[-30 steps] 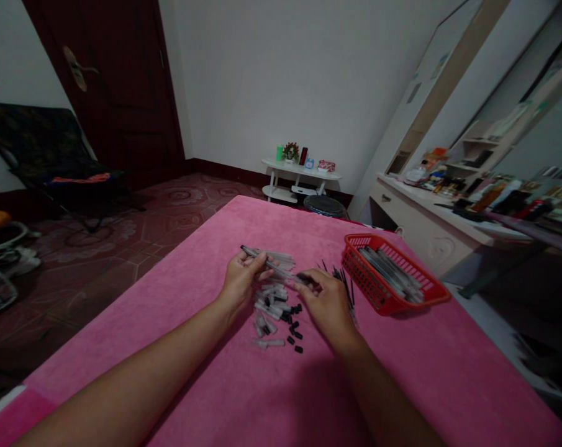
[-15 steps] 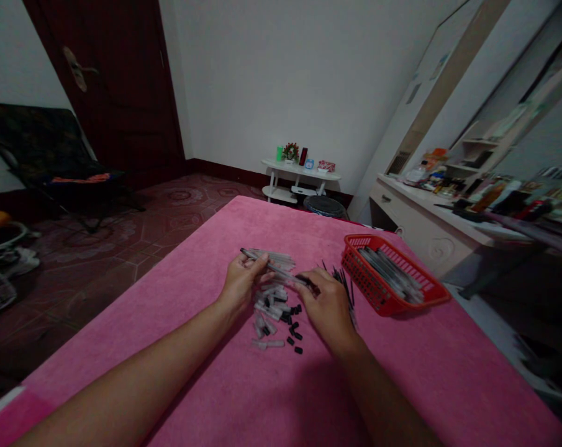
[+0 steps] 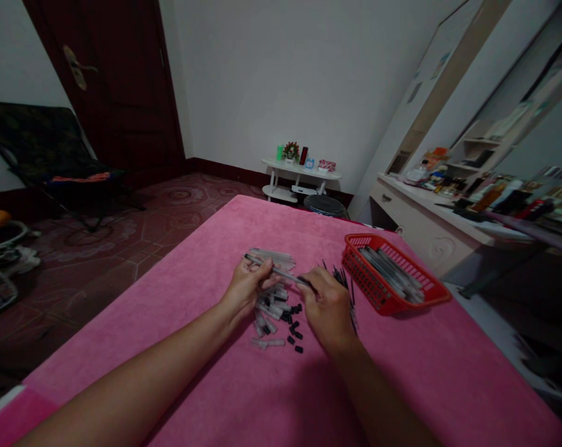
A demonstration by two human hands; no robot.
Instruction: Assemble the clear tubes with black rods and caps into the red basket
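A slim pen [image 3: 282,273] with a clear barrel and dark ends slants between my two hands. My left hand [image 3: 249,280] is closed on its barrel, thumb on top. The fingers of my right hand [image 3: 326,301] pinch its near right end, which they partly cover. Behind the pen lie clear pen barrels [image 3: 275,256] side by side. Below it are a heap of clear pen caps [image 3: 272,309] and several small black plugs [image 3: 295,330]. Thin black refills [image 3: 352,297] lie just right of my right hand, partly hidden by it.
A red plastic basket [image 3: 371,287] full of pens [image 3: 392,273] stands on the pink cloth-covered table [image 3: 206,385] at the right. Beyond are a low white shelf [image 3: 281,164], a dark round stool [image 3: 325,205] and a cluttered dressing table [image 3: 430,217]. A folding chair [image 3: 38,149] stands at left.
My left hand and the pen have shifted slightly to the right and down, the left hand closer to the right one. The loose parts and basket look unmoved.
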